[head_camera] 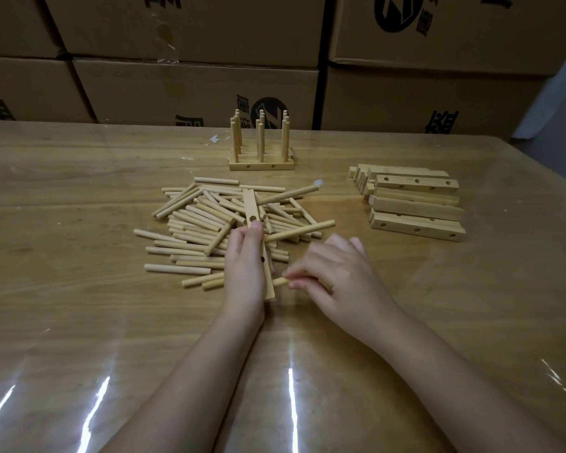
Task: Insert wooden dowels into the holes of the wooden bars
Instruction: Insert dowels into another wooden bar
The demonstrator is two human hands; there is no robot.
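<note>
The left hand (244, 266) has its fingers curled round a long wooden bar (251, 204). The bar points away from the person, and its far end lies over the big pile of dowels (203, 220) in the middle of the table (79, 197). A round hole shows in the bar just past the thumb.

The right hand (337, 279) pinches one short dowel (280, 282) between thumb and fingers. The tip of the dowel is right at the side of the bar, near its close end.

On the right sits a stack of bars (415, 207) with holes in them. At the back of the table stands a finished set (260, 161), with dowels sticking straight up out of bars.

Behind the table are brown cardboard boxes (193, 89). They have black marks printed on them. One is a round black logo (270, 111) with a shape like a letter N inside. The other black signs are cut off or partly hidden, so they cannot be read.
</note>
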